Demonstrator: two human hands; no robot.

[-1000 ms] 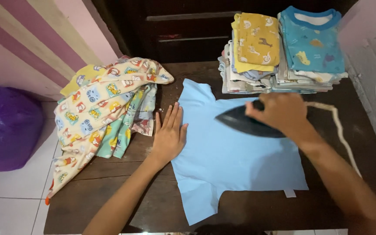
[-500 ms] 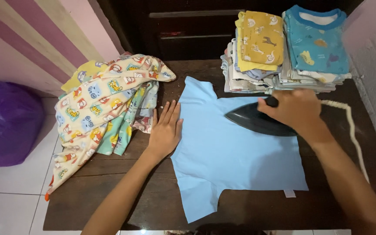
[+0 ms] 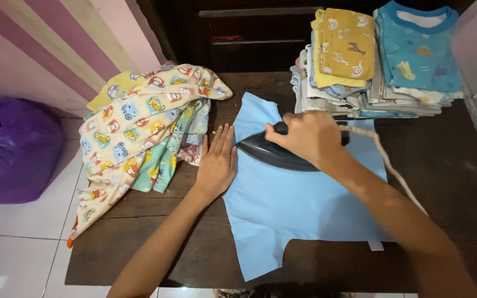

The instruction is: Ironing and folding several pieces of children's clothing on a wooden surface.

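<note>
The right hand is clamped around the handle of a dark iron, whose soleplate lies flat on a light blue shirt. The iron's pointed tip faces the shirt's left edge, and the hand covers most of the handle. A pale braided cord leaves the back of the iron and trails over the right forearm toward the near right corner of the shirt.

The left hand lies flat and open, fingers together and stretched out, pressing on the left edge of the shirt just beside the iron's tip. Its palm rests partly on the cloth and partly on the dark wooden surface.

The shirt is spread flat in the middle of the surface, with one short sleeve pointing to the far side and the other to the near side, and a small white tag showing at its near right hem.

Left of the shirt, a loose heap of patterned children's clothes in cream, yellow and mint hangs over the surface's edge. Beyond the shirt, at its far right, stand two neat stacks of folded clothes: one topped by a mustard animal-print piece, the other by a teal top. Well to the left of the shirt, down on the white tiled floor, sits a purple plastic bag against a striped pink wall.
</note>
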